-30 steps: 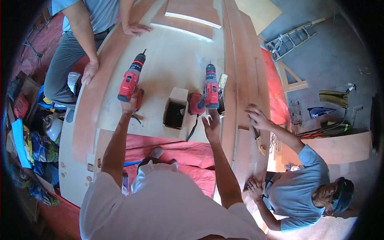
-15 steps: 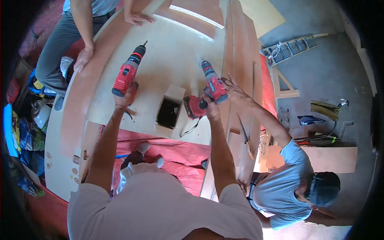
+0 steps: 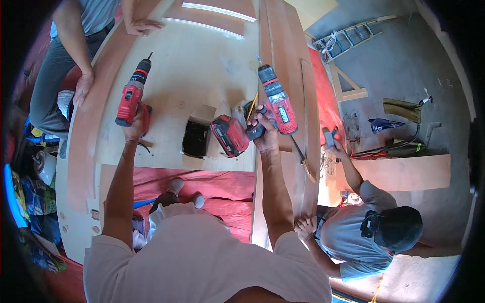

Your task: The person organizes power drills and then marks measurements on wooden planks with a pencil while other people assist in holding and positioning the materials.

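My left hand (image 3: 133, 129) is closed round the handle of a red and black cordless drill (image 3: 132, 96), its bit pointing away from me over the pale board (image 3: 212, 63). In my right hand (image 3: 266, 135) is a second red and black cordless drill (image 3: 281, 106), tilted so its large battery pack (image 3: 230, 136) sticks out to the left. A bit shows at its tip. Between the drills, an open cardboard box (image 3: 204, 112) with dark contents lies on the board. A yellow pencil-like stick (image 3: 252, 105) shows behind my right fingers.
At the right, a co-worker in a cap (image 3: 399, 230) holds a small grey object (image 3: 330, 136). Another person's hand (image 3: 144, 26) rests on the board at the far left. A handsaw (image 3: 307, 169) lies on the wooden panels at right. A ladder (image 3: 348, 40) lies beyond.
The right drill has turned, showing its battery pack more. The right co-worker's hand has left its place beside that drill and now holds a grey object farther right. The view has shifted.
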Available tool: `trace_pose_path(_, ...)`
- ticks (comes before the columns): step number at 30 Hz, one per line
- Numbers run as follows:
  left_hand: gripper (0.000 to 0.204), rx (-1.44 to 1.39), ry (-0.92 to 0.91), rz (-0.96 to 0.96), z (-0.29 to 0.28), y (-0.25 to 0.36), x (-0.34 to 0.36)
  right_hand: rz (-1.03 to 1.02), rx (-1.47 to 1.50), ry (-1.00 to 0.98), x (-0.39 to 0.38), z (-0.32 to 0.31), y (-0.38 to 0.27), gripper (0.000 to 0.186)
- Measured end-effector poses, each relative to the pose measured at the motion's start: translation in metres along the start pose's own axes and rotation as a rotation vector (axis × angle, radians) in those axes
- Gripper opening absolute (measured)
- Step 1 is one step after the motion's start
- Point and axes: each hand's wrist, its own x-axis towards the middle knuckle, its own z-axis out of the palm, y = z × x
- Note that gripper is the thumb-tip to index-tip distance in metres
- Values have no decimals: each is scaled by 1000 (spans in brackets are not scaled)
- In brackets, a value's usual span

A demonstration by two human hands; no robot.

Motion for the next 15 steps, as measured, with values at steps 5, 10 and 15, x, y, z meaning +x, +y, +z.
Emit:
trace_pose_path(5, 30, 21, 6, -19, 2, 5, 1, -15, 32, -10, -5, -8, -2, 28)
trace_pose_path(10, 31, -22, 29, -9, 0, 6, 1, 19, 78, -44, -13, -2, -2, 30)
trace_pose_path(15, 30, 73, 37, 18, 1, -5, 4, 55, 143, -99, -17, -9, 2, 30)
